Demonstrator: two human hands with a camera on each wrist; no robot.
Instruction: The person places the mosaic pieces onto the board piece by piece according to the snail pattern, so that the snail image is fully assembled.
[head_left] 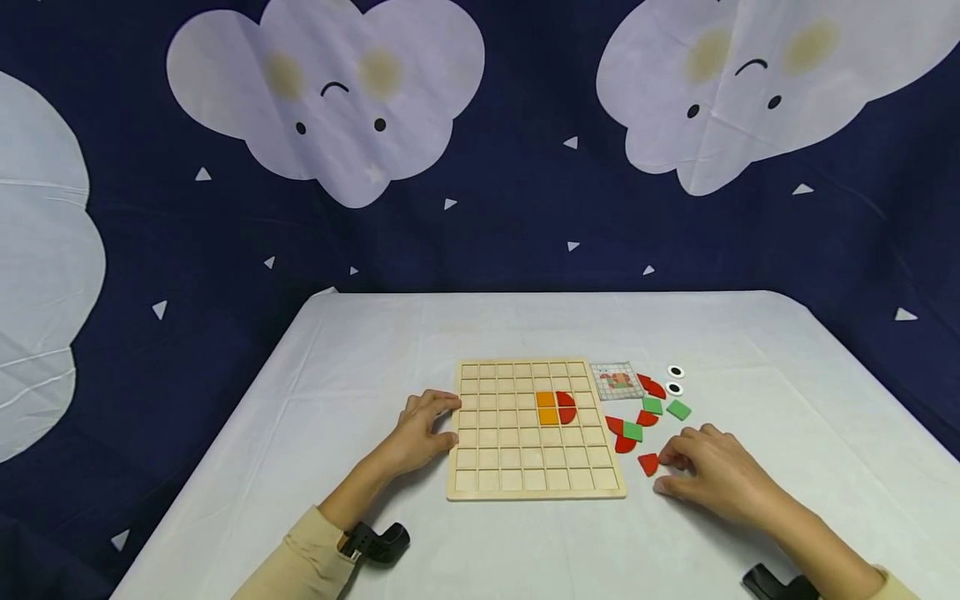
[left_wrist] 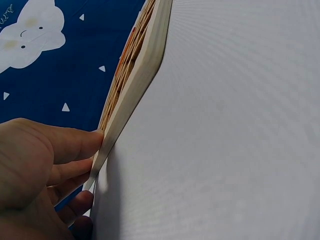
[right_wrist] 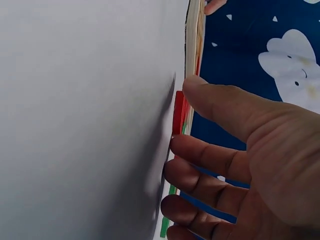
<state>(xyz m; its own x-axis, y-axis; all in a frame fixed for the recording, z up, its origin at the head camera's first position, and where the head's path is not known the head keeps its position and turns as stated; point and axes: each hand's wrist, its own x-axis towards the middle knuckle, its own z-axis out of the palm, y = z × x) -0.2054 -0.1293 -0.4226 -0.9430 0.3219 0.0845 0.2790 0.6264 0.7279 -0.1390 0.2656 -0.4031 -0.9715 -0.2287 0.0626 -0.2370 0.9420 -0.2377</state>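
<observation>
A square wooden grid board (head_left: 500,460) lies on the white table. Two orange square tiles (head_left: 547,408) and two red quarter-round pieces (head_left: 566,407) sit in its cells. My left hand (head_left: 416,433) rests its fingertips and thumb against the board's left edge; the left wrist view shows that hand (left_wrist: 55,165) beside the rim. To the right of the board, my right hand (head_left: 716,471) has its fingertips right at a red piece (head_left: 648,464) with a rounded side. In the right wrist view this red piece (right_wrist: 178,112) shows between the spread thumb and forefinger.
A printed pattern card (head_left: 617,381) lies at the board's upper right. Several loose red pieces and green tiles (head_left: 678,410) are scattered near it, with two white discs with black centres (head_left: 674,388) behind. A dark cloud-print curtain (head_left: 517,225) hangs behind the table.
</observation>
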